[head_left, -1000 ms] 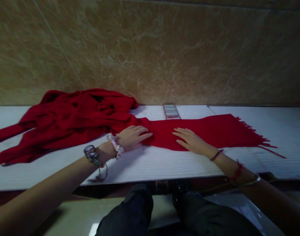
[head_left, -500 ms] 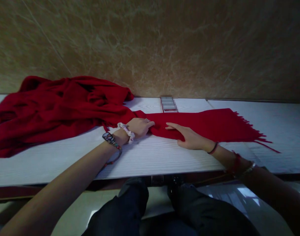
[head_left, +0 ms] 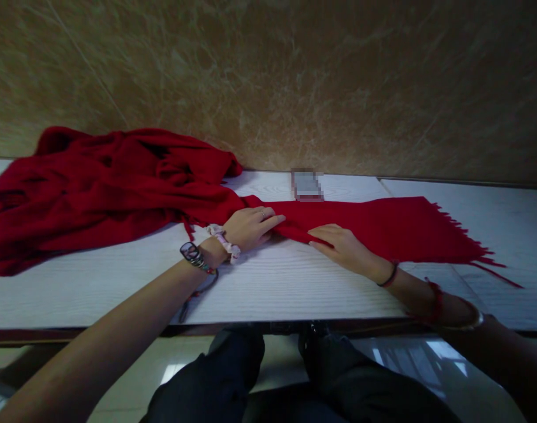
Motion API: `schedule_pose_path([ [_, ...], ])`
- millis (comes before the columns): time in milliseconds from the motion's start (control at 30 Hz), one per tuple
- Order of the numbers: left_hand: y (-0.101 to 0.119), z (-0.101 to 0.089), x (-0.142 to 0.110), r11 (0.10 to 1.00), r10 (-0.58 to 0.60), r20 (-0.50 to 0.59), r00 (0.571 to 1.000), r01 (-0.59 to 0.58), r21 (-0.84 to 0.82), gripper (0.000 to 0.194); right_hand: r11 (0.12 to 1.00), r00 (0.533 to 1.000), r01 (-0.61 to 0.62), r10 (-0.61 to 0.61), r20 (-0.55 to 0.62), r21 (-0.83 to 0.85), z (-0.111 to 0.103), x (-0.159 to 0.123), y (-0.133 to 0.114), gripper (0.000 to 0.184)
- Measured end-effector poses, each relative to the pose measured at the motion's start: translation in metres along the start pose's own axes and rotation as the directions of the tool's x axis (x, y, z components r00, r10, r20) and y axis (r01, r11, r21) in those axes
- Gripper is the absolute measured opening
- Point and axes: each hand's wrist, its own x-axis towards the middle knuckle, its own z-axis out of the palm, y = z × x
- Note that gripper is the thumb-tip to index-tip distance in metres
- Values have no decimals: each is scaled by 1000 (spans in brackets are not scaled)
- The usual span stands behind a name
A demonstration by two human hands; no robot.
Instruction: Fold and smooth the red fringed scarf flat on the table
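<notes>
A long red scarf point(head_left: 118, 188) lies across a white wood-grain table point(head_left: 272, 282). Its left part is bunched in a heap; its right part lies flat and ends in a fringe point(head_left: 480, 247). My left hand point(head_left: 248, 226) rests on the scarf's near edge at the middle, fingers stretched toward the right, with a ring, a pale scrunchie and a beaded bracelet at the wrist. My right hand point(head_left: 343, 247) lies just to the right of it, fingers curled over the same near edge of the flat part.
A small blurred object point(head_left: 306, 184) lies at the table's back edge, against a brown marbled wall point(head_left: 295, 88). My dark-trousered knees point(head_left: 233, 382) show below the table's front edge, over a glossy floor.
Both hands have drawn closer together along the scarf's near edge. My right hand went from lying flat to curling its fingers over the edge. The view shifted slightly.
</notes>
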Motion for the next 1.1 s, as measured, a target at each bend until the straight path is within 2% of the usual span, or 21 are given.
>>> schedule_pose_path([
  [100,6,-5,1,999,51,-62,997,-50,11,26,1000,1000,5,-5,-14,16,-1,0,-2,25],
  [167,8,-8,1,998,65,-61,996,-64,16,23,999,1000,11,-11,-20,34,-2,0,-4,25],
  [267,9,-10,0,997,72,1,997,-72,12,22,998,999,35,-36,23,49,-3,0,-4,28],
  [400,7,-13,-2,996,91,88,992,-90,-15,22,993,986,111,-116,119,49,-1,-3,-3,45],
  [500,8,-20,-3,996,84,122,989,-81,-27,23,992,986,121,-123,108,27,2,-4,-2,42],
  [600,12,-30,-9,1000,18,134,991,-18,3,23,994,990,103,-104,94,18,3,-5,-3,44],
  [700,16,-39,-23,992,-103,118,988,92,91,20,996,993,75,-78,91,40,0,-5,-5,42],
  [867,10,-46,-41,934,-321,77,944,303,189,23,997,994,66,-69,83,38,-1,-4,-8,34],
  [1100,-9,-48,-39,884,-418,135,898,368,287,26,995,990,99,-100,97,9,1,-3,-4,31],
])
